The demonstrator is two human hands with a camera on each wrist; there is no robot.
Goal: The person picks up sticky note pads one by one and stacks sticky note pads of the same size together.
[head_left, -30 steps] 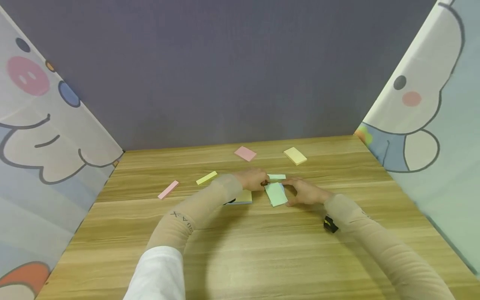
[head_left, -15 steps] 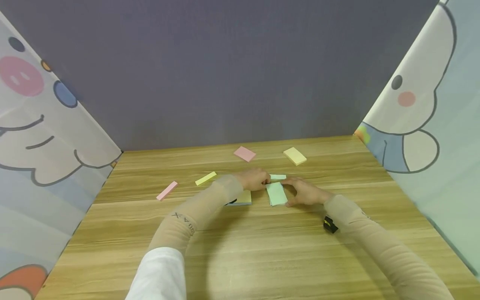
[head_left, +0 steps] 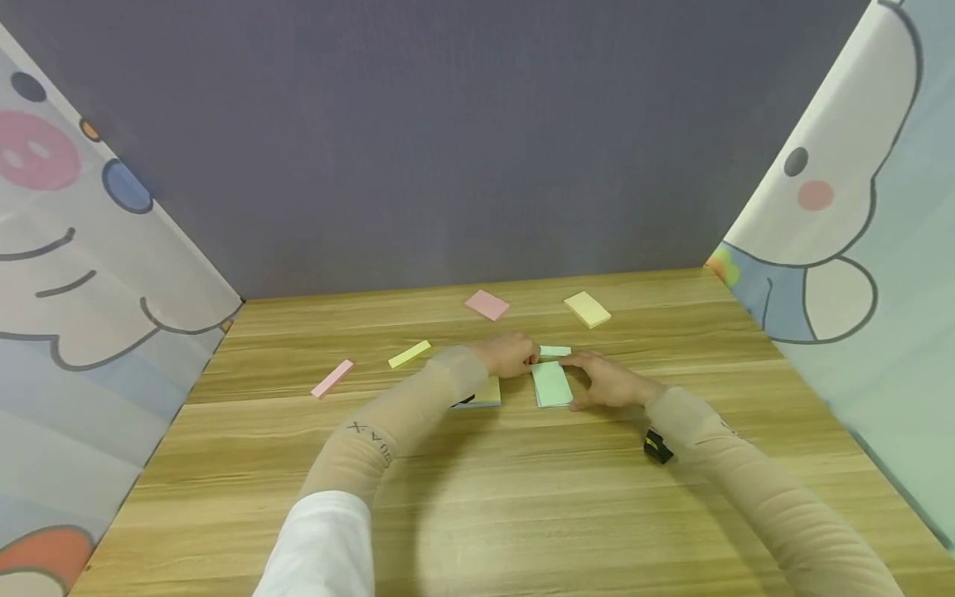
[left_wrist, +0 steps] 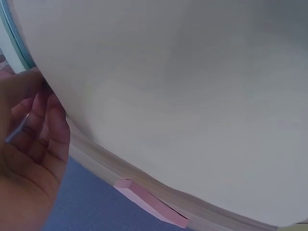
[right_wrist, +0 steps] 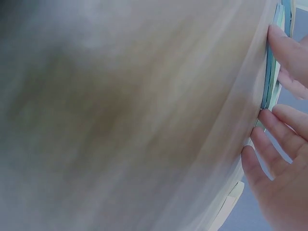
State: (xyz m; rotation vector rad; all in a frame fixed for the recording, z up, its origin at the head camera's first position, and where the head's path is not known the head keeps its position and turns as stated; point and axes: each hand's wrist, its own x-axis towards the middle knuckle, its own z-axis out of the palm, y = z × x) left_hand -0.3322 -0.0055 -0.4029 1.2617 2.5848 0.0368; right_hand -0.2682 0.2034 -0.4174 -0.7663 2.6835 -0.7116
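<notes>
A light green sticky note pad (head_left: 552,385) lies on a blue one, their edges nearly lined up, on the wooden table. My left hand (head_left: 511,355) has curled fingers at the stack's upper left corner; in the left wrist view, its thumb (left_wrist: 30,81) and fingertips pinch at the end of the stack. From the other side my right hand (head_left: 606,381) spans the right edge, index finger at the far corner and thumb at the near one. The right wrist view shows the layered blue and green edges (right_wrist: 270,72) between that thumb and the index finger.
Just beyond the stack lies a pale green strip pad (head_left: 555,351). A yellow pad over a blue one (head_left: 488,391) is partly under my left forearm. Farther back are a pink pad (head_left: 488,305) and a yellow pad (head_left: 587,309). Pink (head_left: 332,379) and yellow (head_left: 409,354) strips lie left.
The green pad has turned straighter over the blue one, and less blue shows at the side. My left hand has shifted slightly right; the right hand stays in place.
</notes>
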